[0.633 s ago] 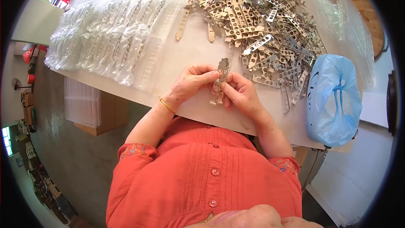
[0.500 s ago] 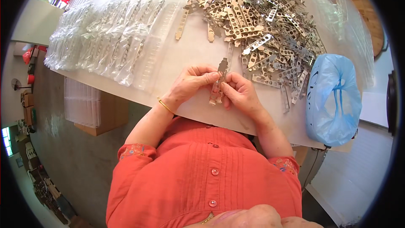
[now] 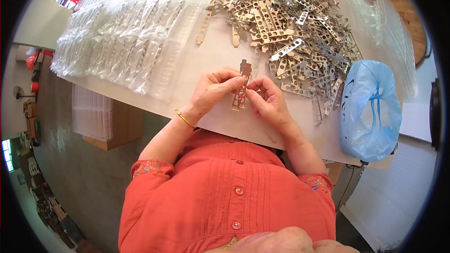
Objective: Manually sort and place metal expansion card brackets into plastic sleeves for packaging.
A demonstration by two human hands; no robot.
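Observation:
Above the table's near edge, my left hand (image 3: 208,92) pinches perforated metal slot brackets (image 3: 239,94) between thumb and fingers. They are held nearly upright, their notched ends pointing away from me. Two appear to lie together, though overlap makes the number hard to tell. My right hand (image 3: 270,103) is closed at their right edge, thumb and forefinger against the metal. Red from my shirt reflects in the holed faces. Beyond my hands spreads a large loose pile of similar metal brackets (image 3: 286,33), several lying apart at its left side.
Clear plastic trays holding bagged brackets (image 3: 117,42) cover the table's left side. A blue plastic bag (image 3: 358,112) sits at the right edge, near clear plastic sheeting (image 3: 389,42). Below the table at left, more clear trays (image 3: 91,112) rest on a cardboard box (image 3: 124,126).
The held brackets have shifted slightly up and away from me and turned, now reflecting red. My right fingers have changed position along their edge. The pile looks the same.

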